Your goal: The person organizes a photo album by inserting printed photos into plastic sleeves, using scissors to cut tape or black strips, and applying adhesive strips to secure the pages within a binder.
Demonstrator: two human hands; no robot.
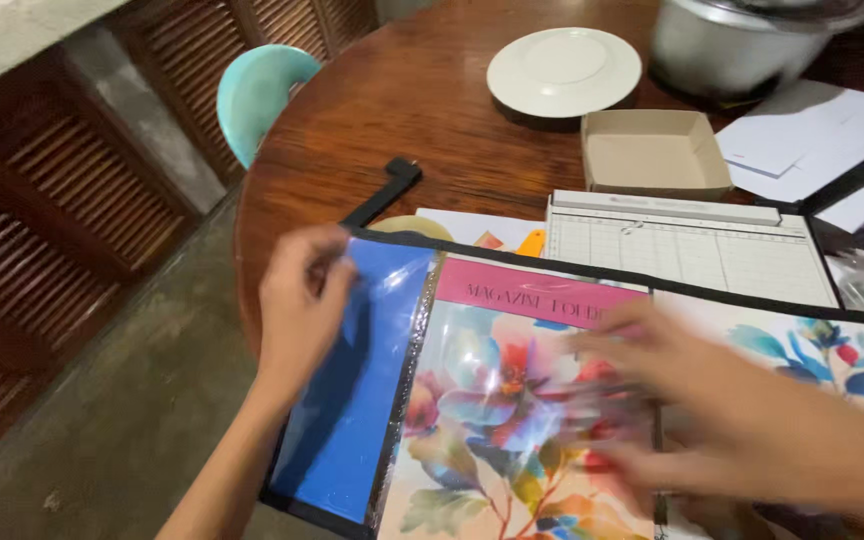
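Note:
A flower-printed folder (492,420) with a pink header strip lies open on the round wooden table (392,130), with a blue plastic flap (352,400) at its left. My left hand (297,300) pinches the top left corner of that blue flap. Blurred by motion, my right hand (692,410) lies flat with spread fingers on the clear plastic over the flowered page.
A paper trimmer (687,250) with a black handle (384,192) lies behind the folder. Farther back are an open cardboard box (652,152), a white plate (564,68), a metal pot (742,45) and white sheets (812,135). A teal chair (257,92) stands at left.

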